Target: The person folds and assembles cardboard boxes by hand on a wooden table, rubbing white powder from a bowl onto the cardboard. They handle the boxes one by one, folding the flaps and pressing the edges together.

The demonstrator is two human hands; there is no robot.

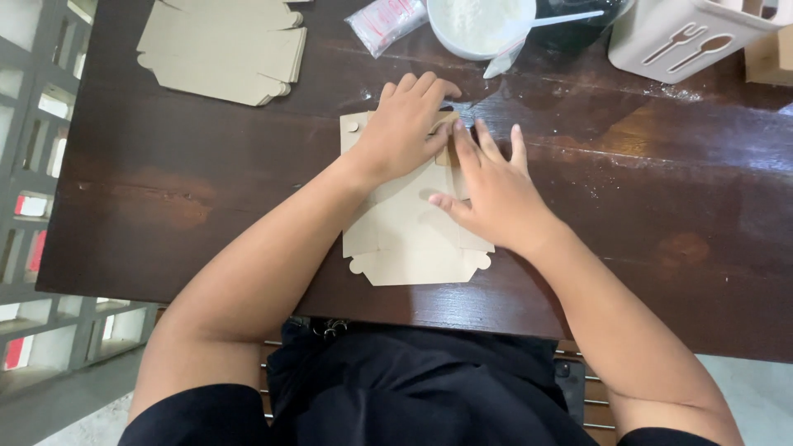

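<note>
A flat tan cardboard box blank (pixel 406 241) lies on the dark wooden table (pixel 206 182) in front of me. My left hand (pixel 402 125) presses down on its far left part, fingers curled over the upper edge. My right hand (pixel 494 188) rests flat on the blank's right side, fingers spread and pointing away from me, fingertips next to the left hand at a raised flap. Both hands cover the upper half of the blank.
A stack of more flat cardboard blanks (pixel 225 48) lies at the far left. A white bowl (pixel 477 26) with white powder and a white spoon (pixel 552 20), a small clear plastic bag (pixel 385 23) and a white cutlery holder (pixel 690 33) stand along the far edge.
</note>
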